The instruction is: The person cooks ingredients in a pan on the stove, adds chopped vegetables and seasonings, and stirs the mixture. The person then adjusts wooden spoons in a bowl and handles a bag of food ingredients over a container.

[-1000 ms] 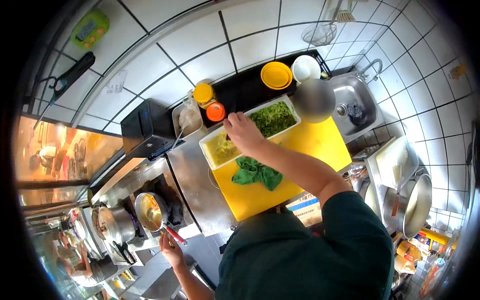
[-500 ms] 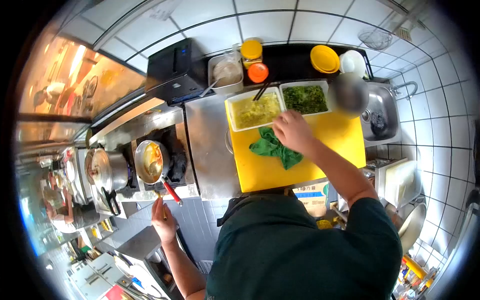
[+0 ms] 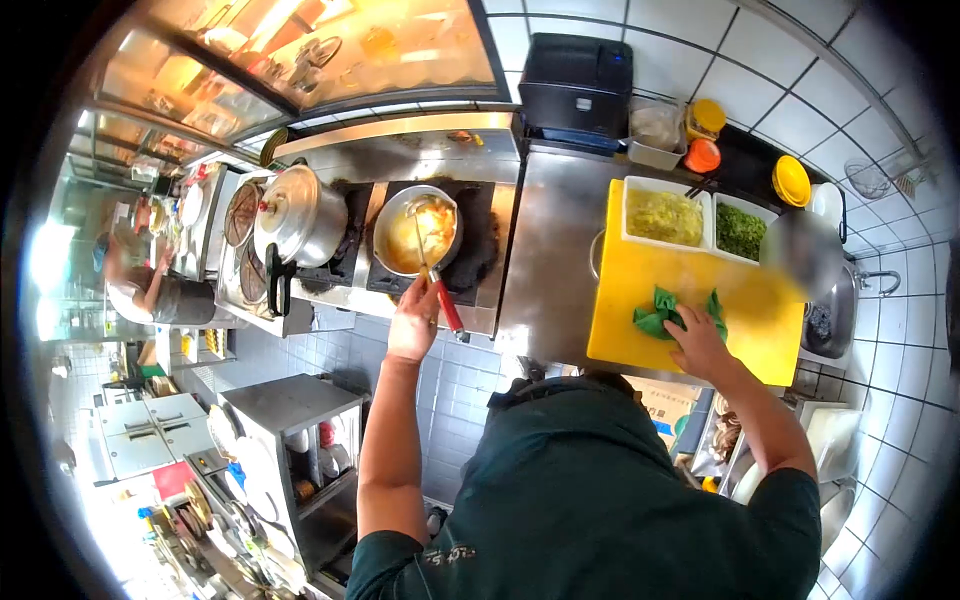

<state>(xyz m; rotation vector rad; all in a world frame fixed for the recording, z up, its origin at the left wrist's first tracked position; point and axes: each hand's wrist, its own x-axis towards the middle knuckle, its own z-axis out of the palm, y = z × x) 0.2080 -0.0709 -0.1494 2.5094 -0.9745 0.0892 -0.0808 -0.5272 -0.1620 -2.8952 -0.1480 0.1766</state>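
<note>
On the stove at the left, a pan (image 3: 392,243) with a red handle (image 3: 449,306) holds yellowish liquid and orange-white food. My left hand (image 3: 413,325) is closed around the end of a ladle (image 3: 421,245), whose head lies in the pan. My right hand (image 3: 699,342) rests on a crumpled green cloth (image 3: 655,316) on the yellow board (image 3: 625,335), its fingers spread over the cloth. Behind the cloth stand a white tray of pale yellow-green food (image 3: 664,217) and a white tray of chopped greens (image 3: 739,232). Dark chopsticks (image 3: 699,187) lean at the first tray's corner.
A lidded pot (image 3: 300,220) sits left of the pan. A black machine (image 3: 575,90), an orange-lidded jar (image 3: 703,155) and yellow bowls (image 3: 791,181) line the back. The sink (image 3: 832,325) is at the right. A person (image 3: 150,290) stands at the far left.
The view has swung left toward the stove. My left hand has come up to the pan and holds the ladle. My right hand has moved from the trays down to the green cloth.
</note>
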